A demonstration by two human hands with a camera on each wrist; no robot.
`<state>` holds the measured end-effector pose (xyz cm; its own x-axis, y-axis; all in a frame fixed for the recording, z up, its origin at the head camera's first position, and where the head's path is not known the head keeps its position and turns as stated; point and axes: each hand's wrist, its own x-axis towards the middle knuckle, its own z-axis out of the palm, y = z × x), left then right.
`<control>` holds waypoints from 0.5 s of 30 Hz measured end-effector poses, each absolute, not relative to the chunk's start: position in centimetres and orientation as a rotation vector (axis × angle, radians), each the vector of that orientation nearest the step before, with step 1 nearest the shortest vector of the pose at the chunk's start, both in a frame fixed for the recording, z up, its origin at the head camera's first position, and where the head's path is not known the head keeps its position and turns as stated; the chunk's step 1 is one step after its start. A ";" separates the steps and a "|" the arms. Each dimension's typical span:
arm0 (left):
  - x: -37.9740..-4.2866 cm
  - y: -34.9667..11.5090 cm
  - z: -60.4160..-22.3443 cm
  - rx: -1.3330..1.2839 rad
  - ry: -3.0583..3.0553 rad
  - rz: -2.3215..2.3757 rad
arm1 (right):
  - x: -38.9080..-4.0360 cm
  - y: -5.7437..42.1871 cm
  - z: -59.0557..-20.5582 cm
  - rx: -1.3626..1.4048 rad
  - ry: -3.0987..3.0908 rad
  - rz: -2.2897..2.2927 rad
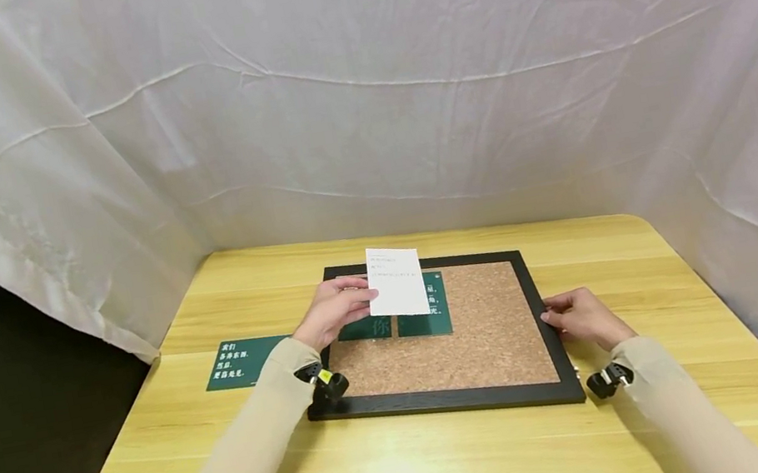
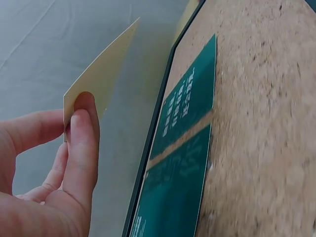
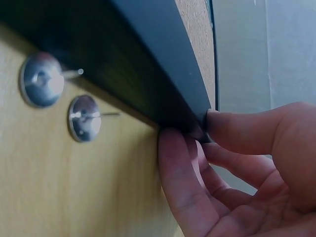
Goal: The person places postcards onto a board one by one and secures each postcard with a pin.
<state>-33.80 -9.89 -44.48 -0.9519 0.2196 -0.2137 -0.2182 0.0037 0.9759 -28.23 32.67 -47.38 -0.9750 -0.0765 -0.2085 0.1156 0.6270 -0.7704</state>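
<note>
My left hand (image 1: 335, 310) pinches a white card (image 1: 397, 288) between thumb and fingers, held tilted over the upper left of a cork board (image 1: 490, 327). A few faint lines of writing show on the card's face. In the left wrist view the card (image 2: 106, 69) is seen nearly edge-on, apart from the board. Two green cards with white characters lie side by side on the cork, one green card (image 1: 425, 324) partly behind the white one. My right hand (image 1: 583, 316) grips the board's black frame (image 3: 163, 54) at its right side, thumb on the top edge, fingers against its side.
Two silver thumbtacks lie point outward on the wooden table (image 1: 662, 288) beside the frame; the nearer thumbtack (image 3: 42, 79) is large in the right wrist view. Another green card (image 1: 243, 363) lies left of the board. White curtains (image 1: 403, 114) hang behind the table.
</note>
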 end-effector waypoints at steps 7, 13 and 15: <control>-33.7 -7.6 -44.3 0.058 1.978 1.996 | -28.1 32.7 -47.3 0.025 2.629 -1.255; -33.7 -5.4 -44.5 0.070 1.957 2.005 | -28.0 32.6 -47.3 0.019 2.623 -1.270; -33.6 -4.7 -44.5 0.064 1.963 1.997 | -28.0 32.6 -47.3 0.017 2.625 -1.270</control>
